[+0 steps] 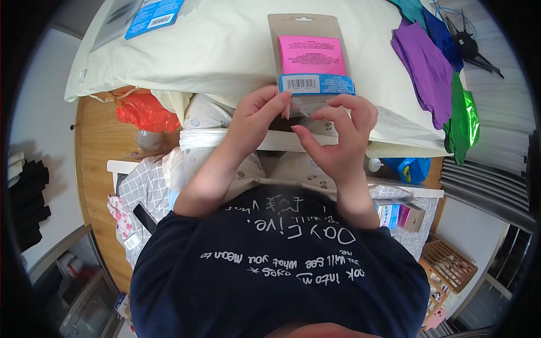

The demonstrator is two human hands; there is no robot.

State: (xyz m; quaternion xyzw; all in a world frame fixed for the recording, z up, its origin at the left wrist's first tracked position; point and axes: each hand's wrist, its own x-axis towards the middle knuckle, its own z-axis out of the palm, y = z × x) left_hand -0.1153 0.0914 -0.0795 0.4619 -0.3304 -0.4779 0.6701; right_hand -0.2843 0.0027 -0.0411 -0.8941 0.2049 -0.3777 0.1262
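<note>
A flat package (pixel 310 56) with a hang hole at its far end lies at the near edge of the cream-covered table. It has a clear window, a pink printed panel and a blue strip with a barcode. My left hand (pixel 255 115) is closed at its near left corner, thumb and fingers pinching the clear plastic end. My right hand (pixel 345 132) hovers by the near right corner with thumb and fingers curved apart, nothing between them. What lies under the left fingers is hidden.
Another blue-and-clear package (pixel 153 19) lies at the far left of the table (pixel 225 50). Purple foil-like pieces (pixel 425 73) and green ones (pixel 463 121) hang over the right edge. An orange-red bag (pixel 147 111) is below on the left. A dark phone (pixel 145 218) lies beside me.
</note>
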